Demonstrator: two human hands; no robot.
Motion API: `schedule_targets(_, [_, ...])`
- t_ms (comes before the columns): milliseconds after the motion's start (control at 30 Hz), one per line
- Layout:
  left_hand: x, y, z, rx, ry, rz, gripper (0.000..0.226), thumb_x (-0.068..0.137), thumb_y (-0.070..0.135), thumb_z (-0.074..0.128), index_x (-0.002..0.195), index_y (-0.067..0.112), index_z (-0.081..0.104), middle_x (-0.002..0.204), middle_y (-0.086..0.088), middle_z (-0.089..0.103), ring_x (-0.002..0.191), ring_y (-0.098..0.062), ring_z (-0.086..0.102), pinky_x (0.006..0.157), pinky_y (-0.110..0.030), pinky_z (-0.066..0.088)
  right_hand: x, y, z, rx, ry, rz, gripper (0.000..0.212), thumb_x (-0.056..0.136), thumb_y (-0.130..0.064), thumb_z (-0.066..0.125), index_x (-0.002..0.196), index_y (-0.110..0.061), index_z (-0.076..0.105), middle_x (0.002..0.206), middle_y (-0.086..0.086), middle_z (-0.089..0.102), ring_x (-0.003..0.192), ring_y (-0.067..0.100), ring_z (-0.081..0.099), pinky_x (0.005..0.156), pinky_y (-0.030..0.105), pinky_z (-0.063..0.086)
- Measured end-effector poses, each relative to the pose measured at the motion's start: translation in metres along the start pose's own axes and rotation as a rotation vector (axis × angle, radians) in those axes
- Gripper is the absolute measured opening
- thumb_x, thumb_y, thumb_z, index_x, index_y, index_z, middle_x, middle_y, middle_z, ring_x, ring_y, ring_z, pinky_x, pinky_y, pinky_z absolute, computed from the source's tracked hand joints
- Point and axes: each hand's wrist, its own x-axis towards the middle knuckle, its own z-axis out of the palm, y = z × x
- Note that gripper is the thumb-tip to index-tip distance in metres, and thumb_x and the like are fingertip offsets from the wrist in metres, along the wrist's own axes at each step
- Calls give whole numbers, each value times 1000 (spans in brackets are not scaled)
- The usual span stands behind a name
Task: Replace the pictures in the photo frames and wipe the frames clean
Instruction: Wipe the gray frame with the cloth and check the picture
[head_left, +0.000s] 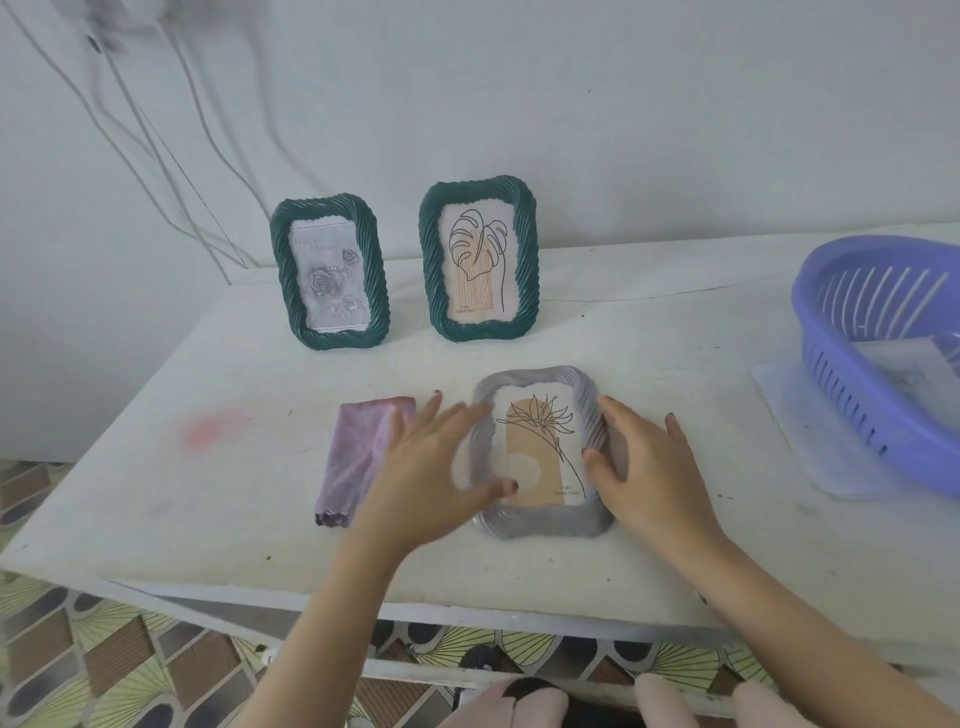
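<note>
While both arms reach out over the white table (208, 493), the grey frame (540, 519) lies flat on it, face up, near the front edge, and it shows a picture of a thin flower. The left hand (431, 467) is at the left side of the grey frame, with the arm coming up from the bottom and leaning to the right. Its fingers (467, 415) are spread out and loose, not closed on anything, and its thumb lies over the bottom left part of the frame. The hand looks a bit blurry. The right hand (649, 462) is at the right side of the frame, with the arm coming in from the bottom right corner. Its fingers are spread and open too, and its thumb touches the right edge of the frame. A folded purple cloth (358, 457) lies flat just left of the left hand, partly under it. Two green frames stand up at the back by the wall, one with roses (330, 275) and one with a big leaf (478, 260). A blue basket (883, 353) sits far to the right on the table, well apart from the hands
</note>
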Motion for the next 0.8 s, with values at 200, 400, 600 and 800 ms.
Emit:
schedule_targets(200, [5,3,22,-262,-93,-36,61,85,27,61,139,35,34,155,-8,16,144,-14,-2,116,-36,-9,1,-8,-3,409,73,112,50,78,-3,65,122,-24,56,112,-12,58,106,3,52,85,-3,29])
schedule_targets(400, [-2,5,24,-783,20,-103,53,86,-4,54,120,36,54,150,5,30,136,8,17,113,-17,18,10,-6,-13,884,17,251,57,72,19,57,100,-31,58,106,-8,58,76,3,63,71,18,52])
schedule_targets(600, [6,1,16,-1176,65,-140,45,75,-6,56,108,23,62,103,10,68,105,-7,59,88,-22,47,5,1,-23,990,23,209,66,71,26,49,104,-31,56,105,1,59,80,9,62,71,26,51])
schedule_targets(800, [15,10,13,-1331,0,-137,38,69,1,55,101,19,65,87,4,71,76,-13,64,66,-27,55,-3,6,-30,1004,30,201,66,71,20,53,110,-33,51,106,2,58,78,9,61,70,28,52])
